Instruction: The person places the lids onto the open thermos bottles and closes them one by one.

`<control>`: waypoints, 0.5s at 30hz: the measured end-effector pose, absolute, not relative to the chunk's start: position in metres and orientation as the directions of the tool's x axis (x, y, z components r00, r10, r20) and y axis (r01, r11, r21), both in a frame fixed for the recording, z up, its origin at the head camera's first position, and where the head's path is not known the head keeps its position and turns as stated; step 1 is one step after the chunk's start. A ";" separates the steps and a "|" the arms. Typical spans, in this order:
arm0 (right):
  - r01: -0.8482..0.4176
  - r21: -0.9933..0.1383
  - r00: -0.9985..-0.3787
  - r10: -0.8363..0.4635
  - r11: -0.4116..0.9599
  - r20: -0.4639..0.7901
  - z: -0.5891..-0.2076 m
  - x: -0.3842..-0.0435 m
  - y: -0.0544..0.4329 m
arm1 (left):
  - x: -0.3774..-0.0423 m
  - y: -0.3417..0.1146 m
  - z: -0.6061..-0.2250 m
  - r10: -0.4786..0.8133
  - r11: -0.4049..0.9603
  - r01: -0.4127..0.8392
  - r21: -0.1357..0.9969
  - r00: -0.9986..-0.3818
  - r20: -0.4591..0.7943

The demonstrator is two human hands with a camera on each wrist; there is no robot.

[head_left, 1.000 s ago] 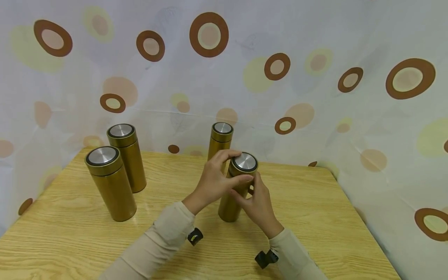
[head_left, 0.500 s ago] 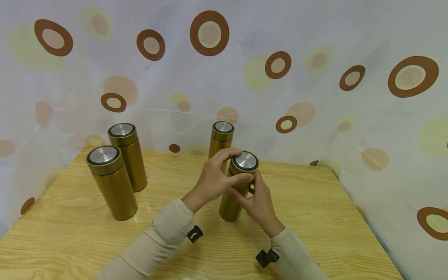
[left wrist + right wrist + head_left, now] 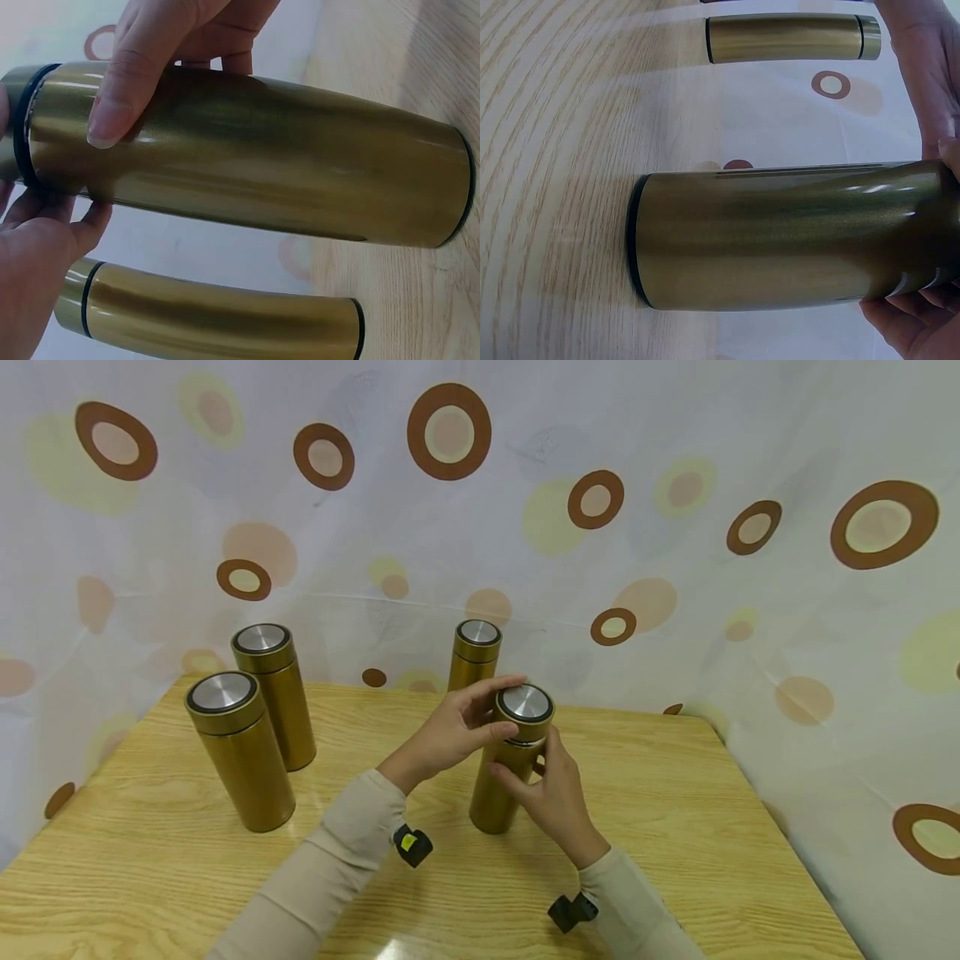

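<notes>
A gold thermos flask (image 3: 495, 793) stands upright on the wooden table, slightly right of centre in the head view. My left hand (image 3: 453, 727) holds its lid (image 3: 527, 702), which has a brushed silver top, with the thumb at the near side and fingers round the far side. A thin bright ring shows between lid and body. Lower down, my right hand (image 3: 553, 793) grips the body of the flask. In the left wrist view the right thumb (image 3: 120, 112) lies along the gold body (image 3: 285, 157); the lid is partly cut off at the left edge.
Another gold flask (image 3: 471, 668) stands behind the held one, partly hidden by the left hand. Two more, a nearer flask (image 3: 243, 760) and a farther flask (image 3: 281, 702), stand at the left of the wooden table (image 3: 660, 827). A patterned cloth (image 3: 525, 568) hangs behind.
My left hand has turned, its thumb shifting left across the front of the lid. A bright ring now shows beneath the lid. The right hand has stayed on the body.
</notes>
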State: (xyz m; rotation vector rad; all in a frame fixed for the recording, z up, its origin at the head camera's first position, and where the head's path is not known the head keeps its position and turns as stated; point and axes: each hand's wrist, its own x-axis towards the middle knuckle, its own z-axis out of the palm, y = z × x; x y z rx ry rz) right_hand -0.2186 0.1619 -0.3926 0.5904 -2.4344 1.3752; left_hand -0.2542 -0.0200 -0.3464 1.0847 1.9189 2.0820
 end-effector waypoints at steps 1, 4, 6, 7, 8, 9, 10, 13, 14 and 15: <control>-0.482 -0.744 -0.875 -0.210 0.463 0.436 -0.393 -0.219 0.162 | -0.254 -0.020 -0.346 0.529 -0.193 0.375 0.907 -0.738 0.418; -0.480 -0.744 -0.876 -0.207 0.465 0.436 -0.393 -0.219 0.161 | -0.251 -0.021 -0.346 0.524 -0.134 0.413 0.901 -0.742 0.418; -0.480 -0.741 -0.876 -0.204 0.471 0.438 -0.394 -0.218 0.161 | -0.247 -0.021 -0.346 0.494 -0.062 0.461 0.885 -0.757 0.429; -0.479 -0.738 -0.876 -0.202 0.475 0.438 -0.393 -0.218 0.161 | -0.244 -0.019 -0.346 0.467 -0.017 0.488 0.872 -0.768 0.439; -0.478 -0.738 -0.876 -0.200 0.477 0.438 -0.393 -0.218 0.160 | -0.241 -0.018 -0.346 0.430 0.033 0.516 0.856 -0.780 0.454; -0.482 -0.733 -0.874 -0.200 0.481 0.443 -0.394 -0.218 0.160 | -0.237 -0.015 -0.346 0.388 0.085 0.537 0.839 -0.794 0.469; -0.486 -0.728 -0.871 -0.200 0.484 0.449 -0.394 -0.218 0.161 | -0.234 -0.012 -0.346 0.339 0.136 0.554 0.821 -0.805 0.487; -0.493 -0.715 -0.866 -0.200 0.496 0.458 -0.394 -0.219 0.161 | -0.224 0.001 -0.347 0.185 0.268 0.574 0.774 -0.819 0.544; -0.501 -0.708 -0.861 -0.202 0.498 0.467 -0.394 -0.219 0.162 | -0.222 0.006 -0.347 0.142 0.301 0.572 0.763 -0.818 0.557; -0.506 -0.702 -0.857 -0.203 0.501 0.473 -0.394 -0.219 0.162 | -0.221 0.010 -0.347 0.108 0.330 0.569 0.753 -0.815 0.569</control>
